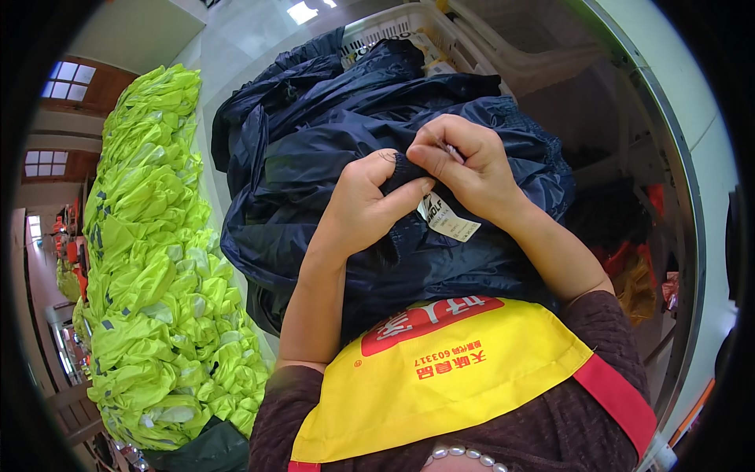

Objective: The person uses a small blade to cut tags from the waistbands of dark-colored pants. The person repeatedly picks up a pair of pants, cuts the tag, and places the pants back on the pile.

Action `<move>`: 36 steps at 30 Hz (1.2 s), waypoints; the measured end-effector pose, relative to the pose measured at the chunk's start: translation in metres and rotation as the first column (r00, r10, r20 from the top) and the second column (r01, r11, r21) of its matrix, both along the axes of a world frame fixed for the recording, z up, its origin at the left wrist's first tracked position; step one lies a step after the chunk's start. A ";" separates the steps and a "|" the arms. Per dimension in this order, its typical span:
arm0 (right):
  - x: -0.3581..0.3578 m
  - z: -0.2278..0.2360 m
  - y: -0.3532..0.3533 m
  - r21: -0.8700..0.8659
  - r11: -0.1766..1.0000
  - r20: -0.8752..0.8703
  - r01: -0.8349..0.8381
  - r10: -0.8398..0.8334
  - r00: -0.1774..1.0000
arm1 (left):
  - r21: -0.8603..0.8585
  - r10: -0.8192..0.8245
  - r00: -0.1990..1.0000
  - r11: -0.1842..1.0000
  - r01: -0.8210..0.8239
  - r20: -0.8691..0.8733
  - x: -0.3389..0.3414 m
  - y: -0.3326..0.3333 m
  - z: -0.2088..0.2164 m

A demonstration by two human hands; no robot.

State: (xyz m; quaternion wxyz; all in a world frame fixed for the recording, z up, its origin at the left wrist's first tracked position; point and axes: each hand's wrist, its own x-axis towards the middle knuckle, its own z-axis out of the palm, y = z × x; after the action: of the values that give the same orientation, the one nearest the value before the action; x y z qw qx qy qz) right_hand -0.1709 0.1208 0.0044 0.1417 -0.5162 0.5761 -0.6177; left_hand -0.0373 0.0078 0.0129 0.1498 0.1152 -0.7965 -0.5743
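Observation:
A navy, thin and shiny garment [307, 169] lies heaped in front of me. My left hand [366, 200] is closed on a gathered elastic edge of it, pinched between thumb and fingers. Loose dark threads [385, 156] curl above that thumb and forefinger. Right beside it, my right hand [464, 161] is closed, its thumb and fingertips meeting at the same edge. A small pale, shiny thing [451, 151] shows between its fingers; its kind is unclear. Below the hands, a white printed label [454, 223] hangs from the garment. The fabric under my fingers is partly hidden.
On the left stands a long heap of bright yellow-green garments [157, 259]. Behind the navy pile is a white plastic basket [456, 35] with slotted sides. A metal-edged rim [676, 149] curves along the right. Dark and red items [629, 252] lie lower down there.

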 end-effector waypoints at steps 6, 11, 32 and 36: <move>-0.019 0.016 0.012 -0.018 0.999 0.200 -0.029 0.032 0.979 | 0.223 0.013 0.999 0.975 -0.021 0.038 0.003 -0.001 0.001; -0.036 0.025 0.028 0.211 0.961 0.108 -0.179 0.159 0.981 | 0.151 -0.014 0.998 0.988 0.024 -0.068 0.005 -0.004 0.000; -0.026 0.016 0.021 0.371 0.892 -0.225 -0.257 0.355 0.907 | -0.069 -0.087 0.986 0.995 0.078 -0.142 0.003 0.003 -0.003; -0.026 0.012 0.022 0.369 0.903 -0.279 -0.218 0.332 0.901 | -0.064 -0.103 0.986 0.993 0.095 -0.134 0.002 0.002 -0.001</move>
State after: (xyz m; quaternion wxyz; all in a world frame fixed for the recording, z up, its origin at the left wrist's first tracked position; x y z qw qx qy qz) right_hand -0.1966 0.1423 0.0166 0.2126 -0.6598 0.6066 -0.3892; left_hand -0.0356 0.0097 0.0115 0.1789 0.0314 -0.8051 -0.5647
